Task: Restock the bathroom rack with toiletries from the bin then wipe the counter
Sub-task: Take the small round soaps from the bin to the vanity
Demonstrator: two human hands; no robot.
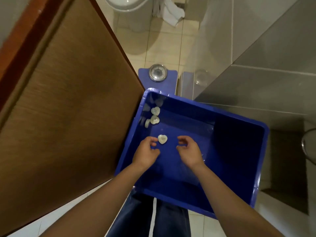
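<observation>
Head view. The blue bin (196, 108) stands low before the person, probably so both hands can reach its floor. One heart-shaped soap (162, 139) lies near the bin's middle; three more soaps (155, 119) rest by its far left wall. The left hand (147, 148), loosely curled, is just beside the middle soap; contact cannot be confirmed. The right hand (188, 149) hovers half-curled, holding nothing.
</observation>
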